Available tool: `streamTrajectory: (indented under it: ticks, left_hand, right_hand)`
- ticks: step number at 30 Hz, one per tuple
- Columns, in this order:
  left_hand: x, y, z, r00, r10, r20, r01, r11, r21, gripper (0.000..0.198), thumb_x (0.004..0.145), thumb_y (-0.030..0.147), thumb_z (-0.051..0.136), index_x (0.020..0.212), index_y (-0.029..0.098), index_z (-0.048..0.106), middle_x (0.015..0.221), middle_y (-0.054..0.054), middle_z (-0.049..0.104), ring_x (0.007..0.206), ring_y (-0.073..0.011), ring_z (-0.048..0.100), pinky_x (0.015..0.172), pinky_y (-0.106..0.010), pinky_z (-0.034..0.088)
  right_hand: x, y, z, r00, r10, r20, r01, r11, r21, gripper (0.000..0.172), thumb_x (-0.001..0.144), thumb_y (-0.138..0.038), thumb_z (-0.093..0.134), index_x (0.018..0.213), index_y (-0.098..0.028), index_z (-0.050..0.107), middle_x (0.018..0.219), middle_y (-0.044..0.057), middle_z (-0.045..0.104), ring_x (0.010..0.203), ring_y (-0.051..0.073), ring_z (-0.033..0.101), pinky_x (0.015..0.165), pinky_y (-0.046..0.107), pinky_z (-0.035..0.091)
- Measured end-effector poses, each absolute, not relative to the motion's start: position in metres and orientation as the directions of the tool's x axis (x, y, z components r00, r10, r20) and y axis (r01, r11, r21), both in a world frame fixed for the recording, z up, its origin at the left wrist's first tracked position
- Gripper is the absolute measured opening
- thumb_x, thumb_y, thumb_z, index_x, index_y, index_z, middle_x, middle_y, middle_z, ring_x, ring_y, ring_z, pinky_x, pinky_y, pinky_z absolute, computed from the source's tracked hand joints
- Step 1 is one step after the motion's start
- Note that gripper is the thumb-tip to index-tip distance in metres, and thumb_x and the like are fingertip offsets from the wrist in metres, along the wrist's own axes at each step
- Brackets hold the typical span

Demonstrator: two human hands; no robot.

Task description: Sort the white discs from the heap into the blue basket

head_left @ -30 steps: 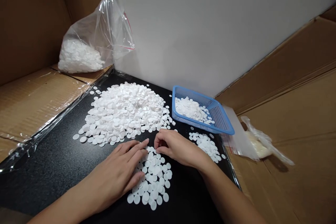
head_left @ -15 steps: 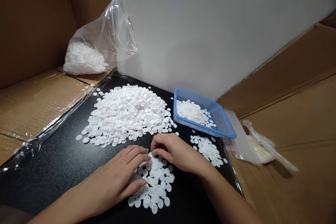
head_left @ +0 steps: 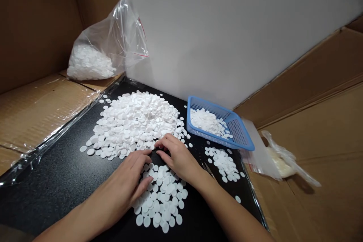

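Note:
Small flat white discs lie on a black tabletop (head_left: 68, 170) in three groups. The large heap (head_left: 141, 117) is at the back, and a smaller spread of discs (head_left: 163, 196) lies close to me. My left hand (head_left: 127, 177) rests at the left side of the near spread, its fingers stretched out and the thumb apart, over a few discs. At the front edge of the large heap is my right hand (head_left: 177, 159), fingers curved and thumb apart from them, with no disc visible between. The fingertips of both hands nearly meet.
A blue mesh basket (head_left: 241, 132) holding discs stands at the back right, with a third group of discs (head_left: 225, 164) before it. Thin metal tips (head_left: 208, 169) show beside my right wrist. Clear bags (head_left: 93, 62) (head_left: 280, 159) lie on cardboard at both sides.
My right hand has moved left and away from me, from the near spread to the large heap's edge. My left hand has shifted slightly left. A lone disc now shows beside my right forearm.

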State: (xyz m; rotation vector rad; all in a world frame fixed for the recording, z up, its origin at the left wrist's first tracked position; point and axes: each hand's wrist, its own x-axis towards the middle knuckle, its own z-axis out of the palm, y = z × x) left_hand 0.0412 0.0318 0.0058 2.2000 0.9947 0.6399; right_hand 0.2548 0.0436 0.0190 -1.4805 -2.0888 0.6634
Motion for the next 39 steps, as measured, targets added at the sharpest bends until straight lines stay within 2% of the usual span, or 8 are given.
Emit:
streamTrajectory:
  ticks: [7, 13, 15, 20, 27, 29, 32, 39]
  left_hand:
    - [0.038, 0.035, 0.014, 0.599, 0.787, 0.147, 0.493, -0.508, 0.706, 0.010, 0.099, 0.027, 0.045, 0.101, 0.025, 0.055, 0.124, -0.009, 0.060, 0.115, -0.0268, 0.057, 0.090, -0.042, 0.052]
    - [0.040, 0.035, 0.013, 0.660, 0.736, 0.151, 0.512, -0.588, 0.627, 0.017, 0.095, 0.029, 0.055, 0.111, 0.026, 0.058, 0.141, -0.007, 0.056, 0.126, -0.0310, 0.047, 0.099, -0.047, 0.047]
    - [0.040, 0.035, 0.013, 0.683, 0.716, 0.146, 0.512, -0.611, 0.604, 0.019, 0.094, 0.030, 0.058, 0.113, 0.026, 0.059, 0.142, -0.006, 0.057, 0.127, -0.0318, 0.045, 0.102, -0.049, 0.045]
    - [0.038, 0.034, 0.013, 0.685, 0.714, 0.143, 0.476, -0.588, 0.655, 0.016, 0.095, 0.030, 0.057, 0.111, 0.027, 0.060, 0.135, -0.007, 0.061, 0.127, -0.0304, 0.047, 0.101, -0.045, 0.045]
    - [0.035, 0.035, 0.016, 0.607, 0.790, 0.084, 0.480, -0.448, 0.755, 0.012, 0.099, 0.027, 0.043, 0.104, 0.025, 0.053, 0.118, -0.008, 0.061, 0.109, -0.0252, 0.058, 0.088, -0.037, 0.048]
    - [0.036, 0.035, 0.017, 0.609, 0.788, 0.091, 0.468, -0.450, 0.760, 0.011, 0.099, 0.026, 0.042, 0.099, 0.024, 0.052, 0.117, -0.008, 0.061, 0.108, -0.0248, 0.057, 0.087, -0.037, 0.048]
    - [0.037, 0.036, 0.017, 0.609, 0.784, 0.118, 0.448, -0.463, 0.764, 0.011, 0.098, 0.026, 0.042, 0.094, 0.024, 0.052, 0.116, -0.008, 0.061, 0.106, -0.0248, 0.057, 0.084, -0.036, 0.047]
    - [0.038, 0.036, 0.017, 0.632, 0.765, 0.126, 0.461, -0.501, 0.732, 0.011, 0.099, 0.025, 0.041, 0.095, 0.024, 0.052, 0.111, -0.007, 0.061, 0.111, -0.0256, 0.056, 0.085, -0.036, 0.047]
  right_hand:
    - [0.272, 0.040, 0.032, -0.272, 0.961, -0.045, 0.743, 0.181, -0.644, 0.014, 0.088, -0.008, 0.065, 0.082, -0.020, 0.060, 0.083, -0.001, 0.061, 0.074, 0.014, 0.056, 0.065, 0.025, 0.042]
    - [0.263, 0.041, 0.026, -0.252, 0.968, 0.017, 0.741, 0.204, -0.640, 0.014, 0.089, -0.014, 0.069, 0.098, -0.021, 0.061, 0.093, 0.001, 0.058, 0.079, 0.015, 0.056, 0.069, 0.026, 0.043]
    - [0.261, 0.041, 0.025, -0.270, 0.963, 0.013, 0.751, 0.219, -0.623, 0.011, 0.090, -0.014, 0.068, 0.095, -0.021, 0.061, 0.094, 0.001, 0.057, 0.079, 0.015, 0.056, 0.068, 0.027, 0.043]
    - [0.264, 0.038, 0.029, -0.285, 0.958, -0.028, 0.745, 0.203, -0.635, 0.014, 0.087, -0.015, 0.071, 0.083, -0.020, 0.059, 0.086, 0.000, 0.056, 0.074, 0.015, 0.054, 0.062, 0.025, 0.041]
    - [0.251, 0.039, 0.021, -0.245, 0.966, 0.084, 0.678, 0.232, -0.697, 0.014, 0.094, -0.007, 0.059, 0.088, -0.020, 0.063, 0.089, 0.002, 0.060, 0.081, 0.015, 0.059, 0.072, 0.027, 0.045]
    - [0.246, 0.040, 0.017, -0.210, 0.973, 0.100, 0.676, 0.218, -0.704, 0.009, 0.090, -0.011, 0.066, 0.088, -0.020, 0.064, 0.088, 0.001, 0.060, 0.079, 0.016, 0.058, 0.071, 0.027, 0.044]
    - [0.240, 0.040, 0.015, -0.183, 0.978, 0.098, 0.661, 0.196, -0.725, 0.014, 0.083, -0.012, 0.075, 0.084, -0.020, 0.063, 0.085, 0.000, 0.059, 0.078, 0.015, 0.057, 0.070, 0.026, 0.044]
    - [0.244, 0.038, 0.024, -0.130, 0.991, 0.028, 0.578, 0.099, -0.810, 0.017, 0.079, -0.009, 0.072, 0.074, -0.020, 0.061, 0.071, -0.004, 0.058, 0.065, 0.012, 0.053, 0.060, 0.024, 0.039]
